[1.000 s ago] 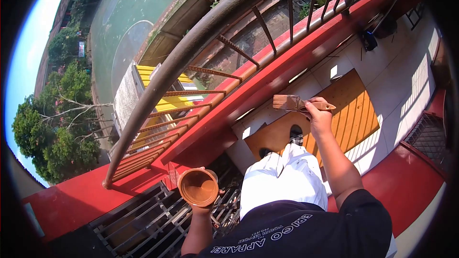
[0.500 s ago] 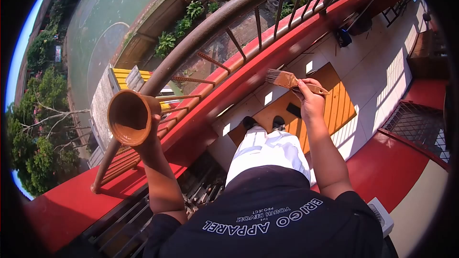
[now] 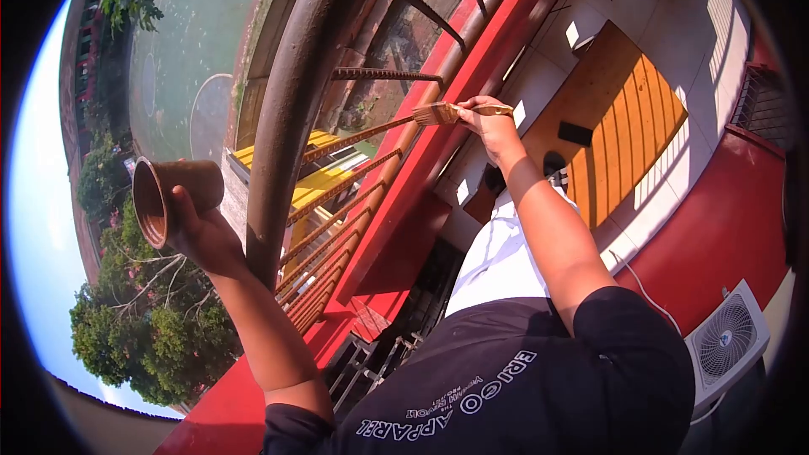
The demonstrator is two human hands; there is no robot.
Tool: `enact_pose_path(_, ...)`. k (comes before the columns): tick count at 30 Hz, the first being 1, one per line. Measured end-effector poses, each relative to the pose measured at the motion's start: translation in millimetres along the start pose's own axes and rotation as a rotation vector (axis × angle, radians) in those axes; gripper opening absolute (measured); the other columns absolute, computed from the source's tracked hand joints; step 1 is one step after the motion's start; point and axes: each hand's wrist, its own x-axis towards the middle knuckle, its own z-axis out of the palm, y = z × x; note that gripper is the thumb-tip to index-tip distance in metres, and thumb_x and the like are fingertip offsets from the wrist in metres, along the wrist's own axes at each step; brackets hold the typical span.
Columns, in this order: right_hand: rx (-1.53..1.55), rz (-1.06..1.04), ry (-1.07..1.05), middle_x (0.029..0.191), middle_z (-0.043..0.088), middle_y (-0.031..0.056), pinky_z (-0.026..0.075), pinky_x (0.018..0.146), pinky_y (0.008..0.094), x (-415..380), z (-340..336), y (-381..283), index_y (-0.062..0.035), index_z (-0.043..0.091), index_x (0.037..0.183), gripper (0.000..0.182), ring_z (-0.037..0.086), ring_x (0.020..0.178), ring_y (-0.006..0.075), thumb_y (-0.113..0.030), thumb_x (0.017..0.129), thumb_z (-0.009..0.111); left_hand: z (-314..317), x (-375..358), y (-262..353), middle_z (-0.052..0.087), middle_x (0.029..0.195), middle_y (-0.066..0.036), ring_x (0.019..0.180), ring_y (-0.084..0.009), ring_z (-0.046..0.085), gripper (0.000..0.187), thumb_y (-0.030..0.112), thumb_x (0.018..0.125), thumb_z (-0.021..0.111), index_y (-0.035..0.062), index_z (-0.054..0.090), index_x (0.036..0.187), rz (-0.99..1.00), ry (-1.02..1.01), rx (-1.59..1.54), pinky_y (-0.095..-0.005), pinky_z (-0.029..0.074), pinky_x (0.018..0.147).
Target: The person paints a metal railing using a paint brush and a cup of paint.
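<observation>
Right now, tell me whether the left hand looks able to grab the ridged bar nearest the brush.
Probably not: the left hand holds the brown cup, and in this view the thick handrail lies between it and the ridged bar.

Bright sunlight, striped shadows, curved fisheye distortion, black vignetted edges, pale overexposed sky

A brown wooden panel (image 3: 634,131) over the pale tiled floor (image 3: 670,13) bears a flat black rectangular object (image 3: 575,133).
</observation>
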Motion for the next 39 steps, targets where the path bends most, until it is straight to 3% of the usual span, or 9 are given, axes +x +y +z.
enact_pose_path(2,0.232,0.014,0.022,0.103,0.07,0.0081,0.056,0.09,0.0328,-3.0,1.2,-1.9,-0.0054,0.065,0.099,0.012,0.068,0.096,0.0173,-0.004,0.089,0.071,-1.3,1.3,-1.5,0.059,0.13,-0.018,0.119,-0.0295,0.058,0.058,0.026,0.093,0.071,0.0014,0.047,0.139,-0.032,-0.056,0.011,-0.043,0.049,0.103)
enact_pose_path(8,0.051,0.112,0.033,0.103,0.07,0.0072,0.057,0.089,0.0346,16.3,-6.7,19.8,-0.0065,0.064,0.097,0.012,0.069,0.097,0.0197,-0.003,0.088,0.071,-4.8,3.3,-5.4,0.056,0.133,-0.019,0.123,-0.0311,0.056,0.06,0.027,0.093,0.07,0.0011,0.045,0.141,-0.098,-0.026,0.01,-0.0452,0.048,0.105)
enact_pose_path(12,0.243,0.109,-0.023,0.103,0.07,0.0066,0.057,0.088,0.0345,8.2,-1.8,15.8,-0.0064,0.065,0.097,0.011,0.069,0.095,0.0188,-0.004,0.088,0.072,-8.2,3.3,-8.3,0.055,0.135,-0.019,0.124,-0.0313,0.055,0.062,0.028,0.093,0.07,0.0011,0.043,0.142,-0.127,-0.027,0.018,-0.046,0.047,0.106)
enact_pose_path(16,-0.056,0.094,0.03,0.102,0.07,0.0063,0.057,0.087,0.034,22.2,-7.7,12.1,-0.0055,0.065,0.097,0.011,0.069,0.094,0.0177,-0.003,0.088,0.071,-1.6,1.4,-5.4,0.055,0.136,-0.019,0.125,-0.0312,0.054,0.063,0.029,0.093,0.07,0.0017,0.042,0.143,-0.105,-0.042,0.057,-0.0462,0.045,0.108)
enact_pose_path(24,0.025,0.088,0.093,0.092,0.07,0.0064,0.057,0.082,0.0289,22.1,-0.5,5.0,-0.0017,0.067,0.091,0.011,0.068,0.087,0.0155,0.003,0.084,0.073,-8.9,6.2,-10.9,0.056,0.133,-0.02,0.123,-0.0308,0.056,0.062,0.029,0.093,0.07,0.0017,0.044,0.142,-0.132,-0.022,0.039,-0.0454,0.046,0.106)
enact_pose_path(28,-0.11,-0.048,-0.083,0.097,0.071,0.0092,0.058,0.083,0.0296,1.1,27.1,-15.7,-0.0015,0.065,0.094,0.011,0.069,0.092,0.0164,0.002,0.086,0.072,-3.6,4.3,-7.4,0.058,0.13,-0.019,0.12,-0.0306,0.057,0.059,0.027,0.093,0.07,0.0011,0.045,0.14,-0.11,-0.025,0.052,-0.0447,0.048,0.104)
enact_pose_path(32,0.136,0.009,-0.076,0.091,0.071,0.0071,0.057,0.083,0.0283,-7.5,38.7,-40.5,-0.0012,0.066,0.092,0.011,0.069,0.088,0.0157,0.003,0.084,0.073,-2.3,4.9,-6.7,0.058,0.13,-0.019,0.12,-0.0305,0.058,0.056,0.025,0.094,0.069,0.0003,0.046,0.139,-0.076,-0.029,0.07,-0.0447,0.048,0.104)
enact_pose_path(35,-0.132,-0.012,0.019,0.09,0.07,0.0048,0.056,0.08,0.0266,31.8,8.3,7.0,-0.0015,0.067,0.092,0.009,0.067,0.086,0.013,0.001,0.085,0.072,-3.8,5.5,-7.1,0.058,0.129,-0.02,0.12,-0.0304,0.058,0.054,0.024,0.095,0.068,-0.0006,0.047,0.138,-0.056,-0.048,0.065,-0.0449,0.048,0.104)
enact_pose_path(39,-0.407,-0.04,0.019,0.091,0.071,0.0049,0.056,0.079,0.0271,28.1,19.1,-5.4,-0.0017,0.067,0.091,0.008,0.067,0.086,0.0128,0.0,0.085,0.072,-3.4,5.9,-8.1,0.059,0.129,-0.02,0.119,-0.0302,0.058,0.054,0.024,0.095,0.068,-0.0013,0.047,0.137,-0.078,-0.017,0.049,-0.0449,0.048,0.104)
